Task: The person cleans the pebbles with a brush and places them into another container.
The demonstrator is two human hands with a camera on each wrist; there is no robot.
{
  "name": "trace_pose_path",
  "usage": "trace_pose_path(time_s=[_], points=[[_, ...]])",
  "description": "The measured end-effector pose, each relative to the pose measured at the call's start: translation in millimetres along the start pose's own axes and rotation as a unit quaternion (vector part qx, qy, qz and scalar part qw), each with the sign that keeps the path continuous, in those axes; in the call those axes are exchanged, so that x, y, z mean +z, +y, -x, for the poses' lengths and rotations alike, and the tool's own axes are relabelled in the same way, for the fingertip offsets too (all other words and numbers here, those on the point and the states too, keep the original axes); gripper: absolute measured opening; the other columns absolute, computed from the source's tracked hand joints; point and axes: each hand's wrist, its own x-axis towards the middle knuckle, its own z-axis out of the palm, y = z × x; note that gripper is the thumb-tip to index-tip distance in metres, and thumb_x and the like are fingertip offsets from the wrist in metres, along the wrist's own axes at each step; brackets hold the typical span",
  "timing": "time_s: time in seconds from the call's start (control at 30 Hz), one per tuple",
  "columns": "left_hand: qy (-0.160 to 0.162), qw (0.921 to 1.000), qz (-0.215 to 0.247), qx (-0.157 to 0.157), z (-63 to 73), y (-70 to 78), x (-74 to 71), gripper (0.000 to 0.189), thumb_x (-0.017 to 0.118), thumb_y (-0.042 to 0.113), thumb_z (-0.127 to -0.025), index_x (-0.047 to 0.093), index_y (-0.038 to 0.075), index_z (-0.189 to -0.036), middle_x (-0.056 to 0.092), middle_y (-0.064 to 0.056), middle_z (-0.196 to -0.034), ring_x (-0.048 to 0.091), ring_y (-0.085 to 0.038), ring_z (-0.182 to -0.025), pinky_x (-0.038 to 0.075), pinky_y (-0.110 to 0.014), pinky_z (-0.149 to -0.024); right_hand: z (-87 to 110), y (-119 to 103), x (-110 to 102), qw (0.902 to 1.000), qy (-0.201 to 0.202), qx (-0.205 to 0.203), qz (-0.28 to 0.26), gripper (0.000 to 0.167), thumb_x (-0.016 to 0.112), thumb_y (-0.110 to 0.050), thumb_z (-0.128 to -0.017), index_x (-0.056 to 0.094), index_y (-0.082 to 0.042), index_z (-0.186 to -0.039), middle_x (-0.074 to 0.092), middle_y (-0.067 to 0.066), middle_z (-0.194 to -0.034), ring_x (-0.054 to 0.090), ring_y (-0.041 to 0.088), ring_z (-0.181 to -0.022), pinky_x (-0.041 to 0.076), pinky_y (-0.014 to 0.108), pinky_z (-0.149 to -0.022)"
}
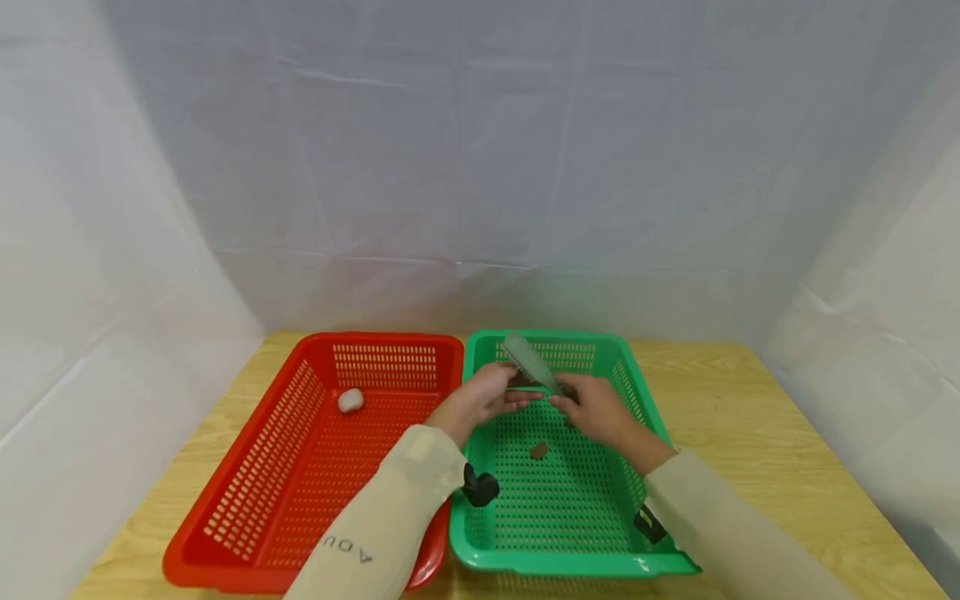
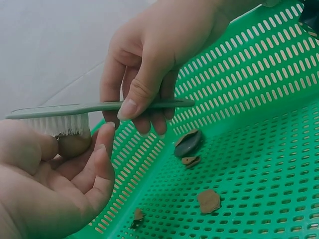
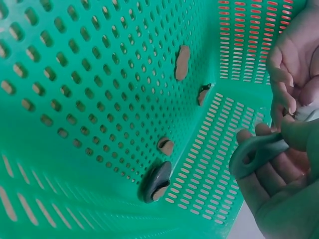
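Over the far part of the green basket, my left hand holds a rounded brownish stone between thumb and fingers. My right hand grips the handle of a green brush. Its pale bristles press on the top of the stone, partly hiding it. The handle's holed end sticks out of the right hand in the right wrist view. Below the hands, a dark stone partly covered in brown lies against the basket's side. Several brown flakes are scattered near it.
A red basket stands against the green one on the left, with a whitish stone in its far left part. Both are on a wooden table. White sheeting rises behind and at both sides.
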Motion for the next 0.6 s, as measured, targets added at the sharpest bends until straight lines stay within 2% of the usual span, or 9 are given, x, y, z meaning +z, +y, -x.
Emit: trace_pose_path(time_s=[0.17, 0.37, 0.47, 0.6], points=[[-0.001, 0.9998, -0.010, 0.017, 0.6, -1.1, -1.0, 0.042, 0.031, 0.022, -0.109, 0.047, 0.000, -0.141, 0.058, -0.020, -0.132, 0.066, -0.014, -0.088, 0.050, -0.020, -0.063, -1.0, -0.2, 0.7, 0.9993, 0.015, 0.033, 0.011, 0.029, 0.063, -0.010, -0.095, 0.063, 0.002, -0.121, 0.070, 0.013, -0.087, 0.064, 0.017, -0.060, 0.050, 0.029, -0.057], [0.008, 0.9994, -0.009, 0.033, 0.1, -0.6, -0.7, 0.044, 0.034, 0.027, -0.108, 0.050, -0.001, -0.138, 0.060, -0.020, -0.129, 0.064, -0.010, -0.081, 0.048, -0.019, -0.061, -2.2, 0.0, -0.4, 0.9958, 0.045, 0.068, 0.040, 0.032, 0.063, -0.011, -0.095, 0.062, 0.005, -0.123, 0.071, 0.014, -0.091, 0.063, 0.015, -0.066, 0.052, 0.034, -0.063], [0.020, 0.9992, 0.000, 0.035, -1.2, 0.0, -0.3, 0.043, 0.035, 0.027, -0.108, 0.049, 0.000, -0.137, 0.062, -0.020, -0.125, 0.064, -0.008, -0.077, 0.048, -0.018, -0.060, -1.2, -0.2, -2.2, 0.9943, 0.063, 0.074, 0.043, 0.031, 0.062, -0.010, -0.095, 0.062, 0.007, -0.121, 0.069, 0.013, -0.085, 0.059, 0.015, -0.062, 0.049, 0.034, -0.058], [0.029, 0.9989, 0.009, 0.037, -2.5, 0.2, 0.3, 0.043, 0.036, 0.028, -0.108, 0.048, 0.000, -0.138, 0.063, -0.020, -0.123, 0.064, -0.008, -0.074, 0.048, -0.018, -0.060, -0.2, -0.1, -4.5, 0.9939, 0.075, 0.073, 0.035, 0.029, 0.059, -0.012, -0.097, 0.061, 0.006, -0.119, 0.060, 0.006, -0.069, 0.049, 0.014, -0.052, 0.041, 0.031, -0.049]])
